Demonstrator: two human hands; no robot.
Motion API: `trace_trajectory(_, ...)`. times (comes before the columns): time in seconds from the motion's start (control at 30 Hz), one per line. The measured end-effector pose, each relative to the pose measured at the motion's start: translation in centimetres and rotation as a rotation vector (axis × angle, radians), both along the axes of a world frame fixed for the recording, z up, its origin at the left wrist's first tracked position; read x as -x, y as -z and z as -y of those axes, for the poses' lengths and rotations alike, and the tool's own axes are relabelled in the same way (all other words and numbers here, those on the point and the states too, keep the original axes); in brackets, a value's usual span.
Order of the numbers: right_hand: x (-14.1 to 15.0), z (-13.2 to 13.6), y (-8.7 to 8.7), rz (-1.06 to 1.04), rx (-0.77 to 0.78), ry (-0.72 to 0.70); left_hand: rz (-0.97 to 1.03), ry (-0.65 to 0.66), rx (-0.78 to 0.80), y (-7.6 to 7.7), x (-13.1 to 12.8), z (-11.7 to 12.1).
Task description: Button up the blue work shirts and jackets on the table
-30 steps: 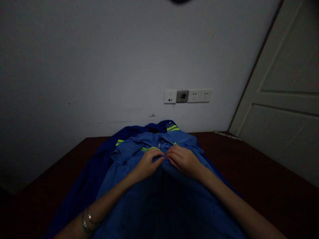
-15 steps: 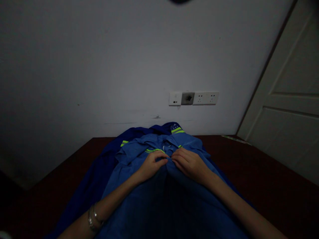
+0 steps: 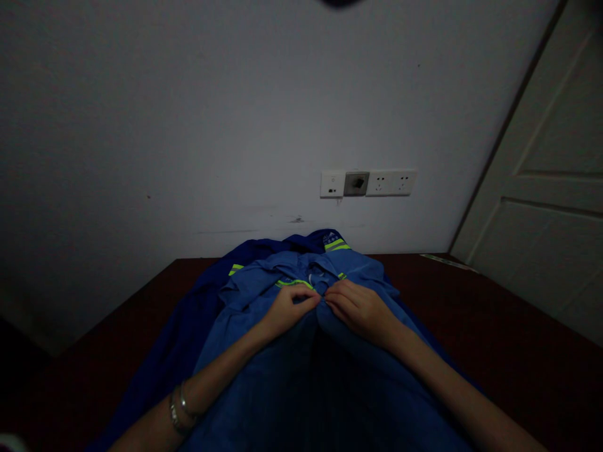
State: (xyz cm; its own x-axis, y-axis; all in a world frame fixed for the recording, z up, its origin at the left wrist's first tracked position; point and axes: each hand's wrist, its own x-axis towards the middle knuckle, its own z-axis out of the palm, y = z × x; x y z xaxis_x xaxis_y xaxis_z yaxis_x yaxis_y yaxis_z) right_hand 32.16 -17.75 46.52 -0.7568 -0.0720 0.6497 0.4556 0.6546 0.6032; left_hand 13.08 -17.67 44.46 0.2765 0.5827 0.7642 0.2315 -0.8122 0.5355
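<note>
A light blue work shirt (image 3: 264,307) with yellow-green reflective strips lies spread out, its collar end toward the wall. Under it is a darker blue garment (image 3: 176,339), showing along the left and at the far end. At the shirt's front opening, just below the collar, my left hand (image 3: 288,309) pinches the cloth between thumb and fingers. Close beside it, my right hand (image 3: 360,309) is closed on the other side of the same opening. The fingertips nearly meet, and whatever small part lies between them is hidden.
The clothes lie on a dark red-brown surface (image 3: 452,307) that meets a pale wall (image 3: 245,125). A row of wall sockets (image 3: 391,182) sits above the far edge. On the right stands a white panelled door (image 3: 546,251), with a thin strip (image 3: 450,262) lying near its base.
The camera view has shifted very slightly. My left fingertips have moved a little to the right, closer to the right hand; both hands stay on the shirt's opening.
</note>
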Motion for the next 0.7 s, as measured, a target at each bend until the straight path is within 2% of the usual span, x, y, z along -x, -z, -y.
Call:
trace_trajectory(0.5,0.06,-0.25,0.34,0.003,-0.036,-0.021,0.107,0.111,0.239,0.23,-0.11,-0.43)
trace_trajectory(0.7,0.00,-0.28,0.40,0.006,-0.046,-0.017,0.113,0.133,0.242,0.38,-0.15,-0.47)
